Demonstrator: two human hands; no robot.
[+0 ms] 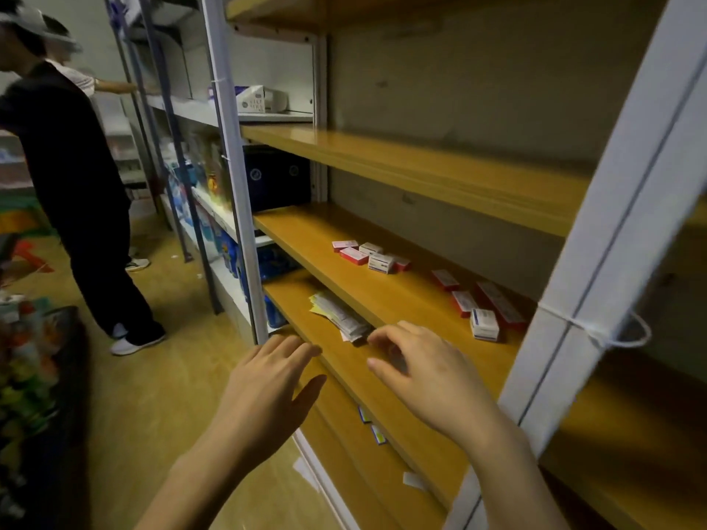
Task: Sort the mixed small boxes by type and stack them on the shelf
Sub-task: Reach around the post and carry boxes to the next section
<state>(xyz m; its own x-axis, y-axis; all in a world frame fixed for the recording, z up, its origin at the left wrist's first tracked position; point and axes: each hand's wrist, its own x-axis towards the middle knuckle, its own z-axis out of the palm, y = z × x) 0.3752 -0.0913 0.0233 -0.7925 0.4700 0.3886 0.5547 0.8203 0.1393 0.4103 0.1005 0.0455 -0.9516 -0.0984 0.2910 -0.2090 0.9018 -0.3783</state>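
Small red-and-white and blue-and-white boxes lie mixed on the wooden shelf (382, 296). One cluster (373, 256) sits toward the left. A second group of red boxes (482, 300) lies to the right, with a white-and-blue box (484, 325) standing at its front. My left hand (267, 380) hovers flat, fingers straight, before the shelf's front edge, holding nothing. My right hand (424, 365) is above that edge with fingers loosely bent and empty. A pile of paper packets (340, 315) lies on the board below.
A white upright post (597, 285) with a tied cord stands right of my hands. Another grey post (237, 177) bounds the shelf on the left. A person in black (72, 177) stands at the left aisle. Colourful goods (26, 357) are piled at lower left.
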